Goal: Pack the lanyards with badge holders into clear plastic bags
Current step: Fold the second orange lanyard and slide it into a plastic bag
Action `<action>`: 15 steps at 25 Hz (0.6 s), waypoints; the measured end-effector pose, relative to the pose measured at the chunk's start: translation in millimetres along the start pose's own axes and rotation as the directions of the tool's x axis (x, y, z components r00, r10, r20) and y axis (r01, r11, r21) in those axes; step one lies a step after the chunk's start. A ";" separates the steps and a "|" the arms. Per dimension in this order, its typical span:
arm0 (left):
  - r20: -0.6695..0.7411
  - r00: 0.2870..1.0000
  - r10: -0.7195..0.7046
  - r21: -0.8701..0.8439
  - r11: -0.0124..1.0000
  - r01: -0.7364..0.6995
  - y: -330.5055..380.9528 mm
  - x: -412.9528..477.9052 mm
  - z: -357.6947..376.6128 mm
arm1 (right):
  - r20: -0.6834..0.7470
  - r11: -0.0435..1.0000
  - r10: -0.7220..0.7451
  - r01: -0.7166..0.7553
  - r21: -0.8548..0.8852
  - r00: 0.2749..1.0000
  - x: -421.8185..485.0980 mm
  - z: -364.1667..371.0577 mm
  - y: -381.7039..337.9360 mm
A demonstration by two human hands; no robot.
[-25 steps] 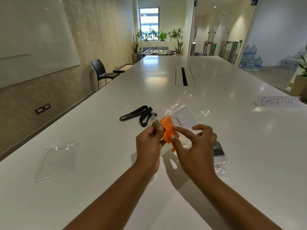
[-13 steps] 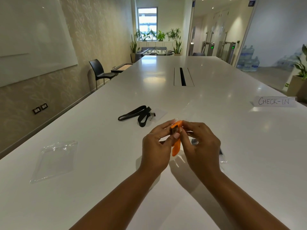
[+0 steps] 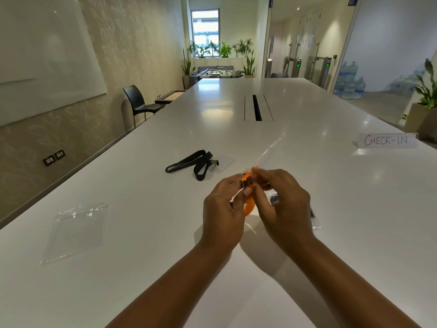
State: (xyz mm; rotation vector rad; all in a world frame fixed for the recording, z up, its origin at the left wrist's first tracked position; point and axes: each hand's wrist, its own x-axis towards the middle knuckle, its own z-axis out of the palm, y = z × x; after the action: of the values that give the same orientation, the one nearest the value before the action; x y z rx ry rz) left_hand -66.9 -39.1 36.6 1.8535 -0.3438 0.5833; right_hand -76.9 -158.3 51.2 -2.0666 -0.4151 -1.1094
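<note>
Both hands meet above the white table (image 3: pixel 307 256). My left hand (image 3: pixel 223 209) pinches the metal clip end of a folded orange lanyard (image 3: pixel 250 205), whose loop hangs down between the hands. My right hand (image 3: pixel 281 202) pinches the orange lanyard's top together with a thin clear plastic bag (image 3: pixel 272 152) that rises behind the fingers. A black lanyard (image 3: pixel 191 163) with a clear badge holder (image 3: pixel 224 162) lies just beyond the hands. An empty clear bag (image 3: pixel 75 230) lies flat at the left. A bagged dark item (image 3: pixel 275 199) lies partly hidden under my right hand.
A white "CHECK-IN" sign (image 3: pixel 386 140) stands at the right. A cable slot (image 3: pixel 257 111) is set into the table's middle farther back. A black chair (image 3: pixel 139 102) stands by the left wall.
The hands drew closer together around the orange lanyard. The printed card and crinkled bag seen a second ago are now hidden or lowered, and the clear bag stands up behind my right hand.
</note>
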 end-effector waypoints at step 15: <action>-0.025 0.965 0.259 0.124 0.959 -0.255 -0.9 4.4 -5.7 | 0.047 0.905 0.264 -0.265 0.333 0.963 -7.7 10.0 -9.3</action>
State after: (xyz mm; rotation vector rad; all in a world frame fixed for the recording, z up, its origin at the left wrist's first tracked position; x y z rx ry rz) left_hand -64.1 -33.2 39.8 1.9231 -0.5379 0.8343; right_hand -81.0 -144.2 45.7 -1.7582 -0.2896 -0.8113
